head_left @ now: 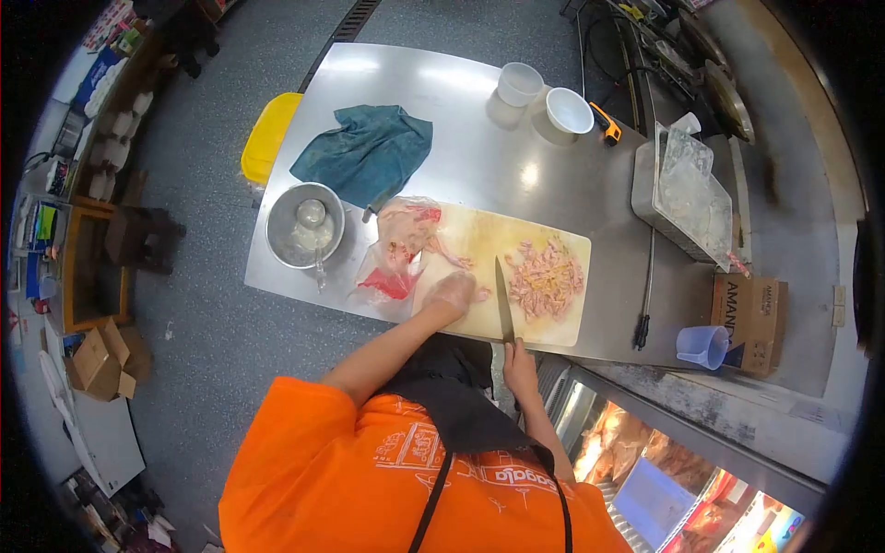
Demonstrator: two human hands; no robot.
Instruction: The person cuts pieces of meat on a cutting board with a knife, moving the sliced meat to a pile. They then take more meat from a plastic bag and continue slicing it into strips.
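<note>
A knife (503,300) is in my right hand (520,365), which is closed round its handle at the board's near edge. Its blade points away from me, just left of a pile of cut raw meat strips (546,281). On the white cutting board (470,226), my left hand (452,293), in a clear plastic glove, is closed over a small piece of raw meat (482,293); the fingertips are partly hidden. Beyond that hand, a clear plastic bag (392,263) with larger raw meat (404,230) overlaps the board's left end.
On the steel table stand a metal bowl (279,226) with a ladle (312,214), a teal cloth (369,152), two white tubs (569,111) (520,85) and an orange-black thermometer gun (606,124). A metal pan (653,207), purple jug (702,347) and carton (761,323) are at right.
</note>
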